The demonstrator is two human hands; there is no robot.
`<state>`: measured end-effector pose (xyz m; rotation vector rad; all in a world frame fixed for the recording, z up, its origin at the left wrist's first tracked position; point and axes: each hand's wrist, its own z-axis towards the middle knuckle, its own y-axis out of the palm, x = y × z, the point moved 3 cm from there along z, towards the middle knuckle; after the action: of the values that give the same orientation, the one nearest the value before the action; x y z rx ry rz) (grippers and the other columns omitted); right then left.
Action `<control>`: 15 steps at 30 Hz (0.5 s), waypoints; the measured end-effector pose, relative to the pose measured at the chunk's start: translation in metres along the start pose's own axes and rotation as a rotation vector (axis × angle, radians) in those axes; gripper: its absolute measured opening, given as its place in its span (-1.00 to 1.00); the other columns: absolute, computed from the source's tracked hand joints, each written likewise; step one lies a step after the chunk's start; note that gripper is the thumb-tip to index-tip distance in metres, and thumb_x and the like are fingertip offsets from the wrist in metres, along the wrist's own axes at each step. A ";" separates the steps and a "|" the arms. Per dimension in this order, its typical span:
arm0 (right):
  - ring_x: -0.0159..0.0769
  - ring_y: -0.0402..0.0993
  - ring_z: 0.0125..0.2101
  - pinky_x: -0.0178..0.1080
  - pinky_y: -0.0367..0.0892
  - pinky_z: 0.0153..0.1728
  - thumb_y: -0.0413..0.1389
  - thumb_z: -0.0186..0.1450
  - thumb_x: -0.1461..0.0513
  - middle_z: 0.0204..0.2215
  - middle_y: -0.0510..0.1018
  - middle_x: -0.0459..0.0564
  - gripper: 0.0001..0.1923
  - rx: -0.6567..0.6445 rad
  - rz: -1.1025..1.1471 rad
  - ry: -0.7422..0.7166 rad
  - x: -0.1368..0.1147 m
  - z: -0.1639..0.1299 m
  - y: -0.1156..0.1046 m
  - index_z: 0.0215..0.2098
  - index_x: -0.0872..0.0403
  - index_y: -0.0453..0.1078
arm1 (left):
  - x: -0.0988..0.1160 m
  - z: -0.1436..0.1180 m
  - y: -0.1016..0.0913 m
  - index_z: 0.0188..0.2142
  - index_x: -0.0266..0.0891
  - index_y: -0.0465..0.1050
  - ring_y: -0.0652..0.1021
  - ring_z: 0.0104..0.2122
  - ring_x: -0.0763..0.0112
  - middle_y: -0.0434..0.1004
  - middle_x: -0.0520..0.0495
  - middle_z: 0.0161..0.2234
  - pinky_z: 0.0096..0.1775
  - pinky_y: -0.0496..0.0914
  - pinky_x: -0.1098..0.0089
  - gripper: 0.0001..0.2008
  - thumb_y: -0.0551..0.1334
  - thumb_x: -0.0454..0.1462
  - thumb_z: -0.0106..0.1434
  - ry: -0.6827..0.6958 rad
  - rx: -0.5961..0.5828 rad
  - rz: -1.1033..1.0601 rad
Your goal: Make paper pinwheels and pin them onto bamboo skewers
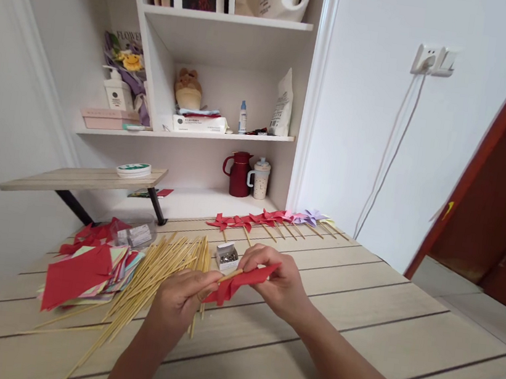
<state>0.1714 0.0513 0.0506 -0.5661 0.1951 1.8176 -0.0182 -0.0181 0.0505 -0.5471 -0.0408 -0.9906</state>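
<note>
1. Head view: paper squares (78, 275) and bamboo sticks (153, 269) are lying at the bench (356, 327) left, within reach.
2. Left hand (182, 301) is pinching a stick end (230, 275), fingers closed, steadying it.
3. Right hand (280, 283) is gripping the folded red paper (240, 284) against that stick.
4. Finished pinwheels (272, 218) are lining the far edge, apart from the supplies.

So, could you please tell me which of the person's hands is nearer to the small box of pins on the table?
Right. The right hand holds the red folded paper just right of the box of pins; the left hand grips the bamboo stick below it, farther off.
</note>
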 end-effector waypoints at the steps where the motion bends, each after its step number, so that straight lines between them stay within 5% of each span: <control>1: -0.29 0.55 -0.39 -0.22 0.46 -0.35 0.24 0.36 0.19 -0.41 0.61 -0.01 -0.90 0.007 -0.009 0.006 0.000 0.000 0.000 -0.30 0.02 0.45 | 0.000 0.000 0.000 -0.09 -0.09 0.65 0.69 -0.38 0.40 0.74 -0.03 -0.31 -0.31 0.55 0.46 -0.80 0.25 -0.29 0.38 0.011 0.005 0.006; 15: -0.26 0.54 -0.37 -0.20 0.47 -0.32 0.24 0.32 0.34 -0.40 0.63 -0.01 -0.89 0.002 -0.110 -0.110 -0.009 0.002 0.000 -0.24 0.00 0.54 | 0.014 0.004 -0.003 -0.04 -0.13 0.57 0.60 -0.53 0.44 0.69 0.00 -0.41 -0.41 0.44 0.42 -0.78 0.20 -0.35 0.40 0.218 0.040 0.237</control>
<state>0.1725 0.0447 0.0569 -0.4654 0.0894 1.7361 -0.0113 -0.0287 0.0588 -0.3947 0.1943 -0.8114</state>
